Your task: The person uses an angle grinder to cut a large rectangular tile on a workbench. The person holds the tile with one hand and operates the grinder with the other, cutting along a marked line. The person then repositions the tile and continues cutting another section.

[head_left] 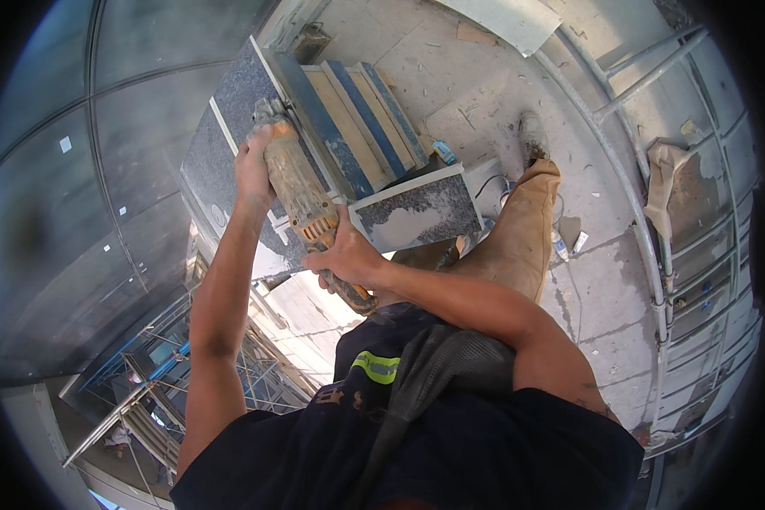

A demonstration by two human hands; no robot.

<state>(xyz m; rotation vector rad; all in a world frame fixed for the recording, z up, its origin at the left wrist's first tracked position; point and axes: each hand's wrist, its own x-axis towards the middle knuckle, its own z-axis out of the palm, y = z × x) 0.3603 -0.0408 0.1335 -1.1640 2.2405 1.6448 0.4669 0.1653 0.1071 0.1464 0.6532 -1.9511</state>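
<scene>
A dusty orange-and-grey angle grinder (296,180) lies slantwise across the middle of the view, held in both my hands. My left hand (255,170) is wrapped round its front end, close to the tool's head. Farther back, my right hand (350,255) grips the rear handle, below the orange vents. Under the tool's head is a speckled dark stone slab (245,83) with pale edges. The grinding disc is hidden, so I cannot tell whether it touches the stone. A shorter stone piece (421,208) with a whitish smear adjoins it on the right.
Blue-and-tan boards (348,123) lie beside the slab. Dark glass panels (153,93) rise at the left, with scaffolding (144,387) below them. A metal railing (642,221) curves along the right. My outstretched leg (518,225) rests on the dusty floor, near a bottle (559,245).
</scene>
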